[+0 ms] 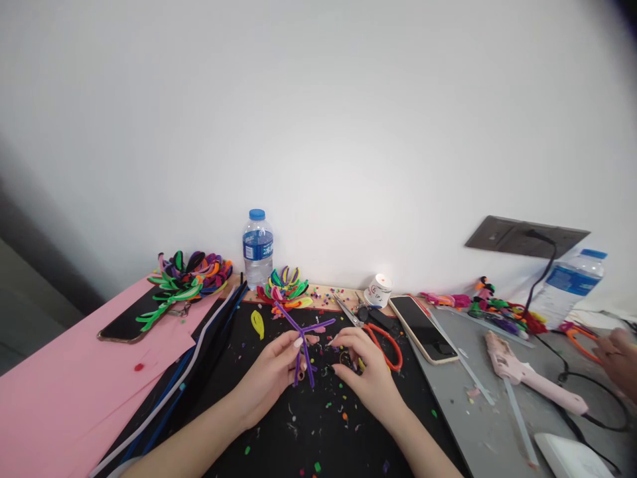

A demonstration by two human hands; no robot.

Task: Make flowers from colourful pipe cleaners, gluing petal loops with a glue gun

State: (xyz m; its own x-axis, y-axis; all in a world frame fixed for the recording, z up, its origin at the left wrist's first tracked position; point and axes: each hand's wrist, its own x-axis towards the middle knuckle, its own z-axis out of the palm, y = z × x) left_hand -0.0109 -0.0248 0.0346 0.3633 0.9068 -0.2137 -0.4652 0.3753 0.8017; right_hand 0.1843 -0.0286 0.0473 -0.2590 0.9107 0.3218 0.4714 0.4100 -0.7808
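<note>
My left hand [271, 372] is closed around a bundle of purple pipe cleaners [303, 332], whose ends splay out above my fingers. My right hand [363, 368] rests beside it on the black mat [308, 425], fingers curled and pinched near the lower part of the purple stems; what it pinches is too small to name. A yellow pipe cleaner loop [257, 323] lies just left of the bundle. A multicoloured pipe cleaner flower [286, 287] sits behind it.
Orange-handled scissors [381, 338], a phone [423, 328], a pink glue gun [527, 375] and glue sticks lie to the right. A water bottle [257, 249] stands at the wall. Another person's hand [620, 358] is at the far right. Pink paper [60, 385] with a second phone lies left.
</note>
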